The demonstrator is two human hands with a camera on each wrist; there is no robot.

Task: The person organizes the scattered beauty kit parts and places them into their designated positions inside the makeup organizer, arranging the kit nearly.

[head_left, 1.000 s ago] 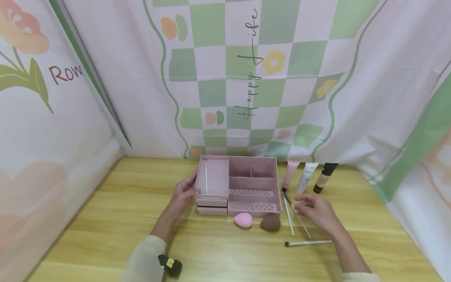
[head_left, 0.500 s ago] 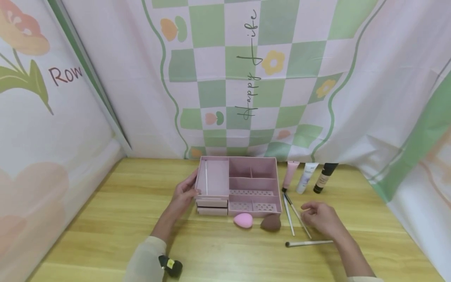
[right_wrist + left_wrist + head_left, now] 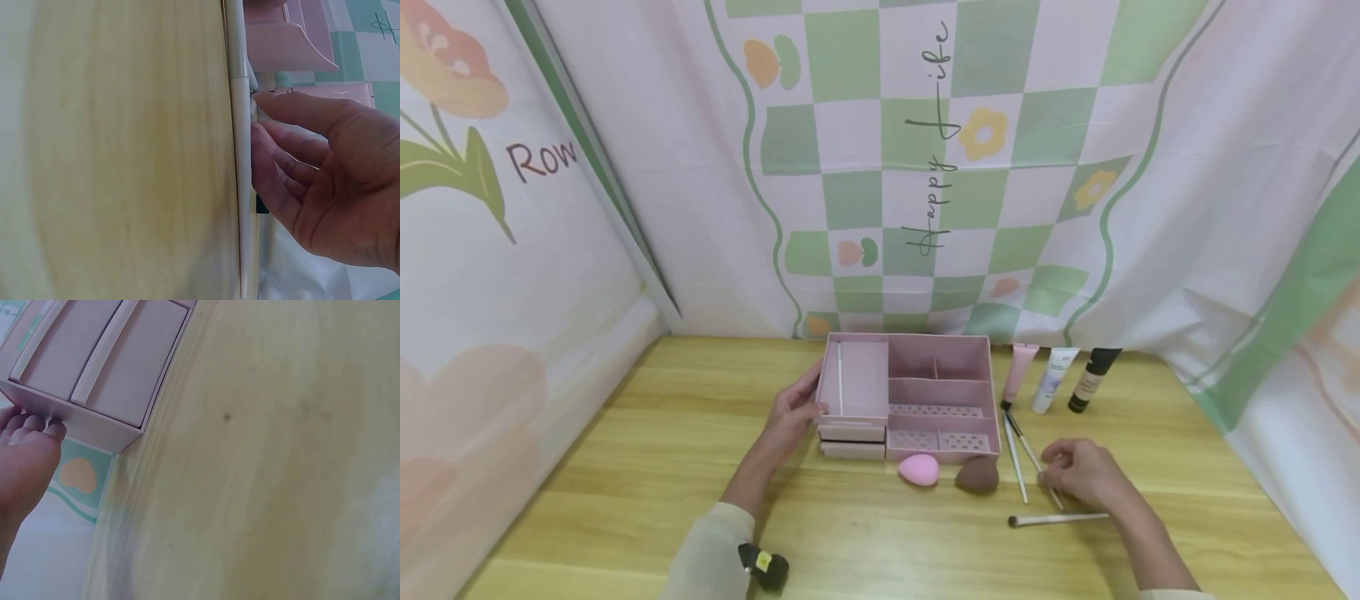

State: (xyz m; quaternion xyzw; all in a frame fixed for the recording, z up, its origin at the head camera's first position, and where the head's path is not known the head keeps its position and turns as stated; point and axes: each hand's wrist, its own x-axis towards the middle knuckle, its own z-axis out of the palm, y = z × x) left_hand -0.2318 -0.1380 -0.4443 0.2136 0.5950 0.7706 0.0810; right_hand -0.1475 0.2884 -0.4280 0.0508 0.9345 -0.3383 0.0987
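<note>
A pink makeup organizer (image 3: pixel 938 393) stands at the back middle of the table. My left hand (image 3: pixel 792 414) grips its left side, thumb over the front rim; in the left wrist view the fingertips touch the side wall. My right hand (image 3: pixel 1084 472) has thumb and index finger at a thin makeup brush (image 3: pixel 1027 444) lying slanted, the fingers partly hiding its handle. Left of it lies a white-handled brush (image 3: pixel 1015 462). Another brush (image 3: pixel 1060 520) lies crosswise nearer, its white handle large in the right wrist view. One slim stick (image 3: pixel 840 379) lies on the organizer's top tray.
A pink sponge (image 3: pixel 919 470) and a brown sponge (image 3: pixel 977 474) lie before the organizer. To its right stand a pink tube (image 3: pixel 1019 372), a white tube (image 3: pixel 1054 380) and a black-and-beige tube (image 3: pixel 1093 381). Behind hangs a checked curtain (image 3: pixel 917 192).
My right hand has drawn back and down along the slanted brush, its fingers coming in at the handle. The left hand and the organizer stay in place.
</note>
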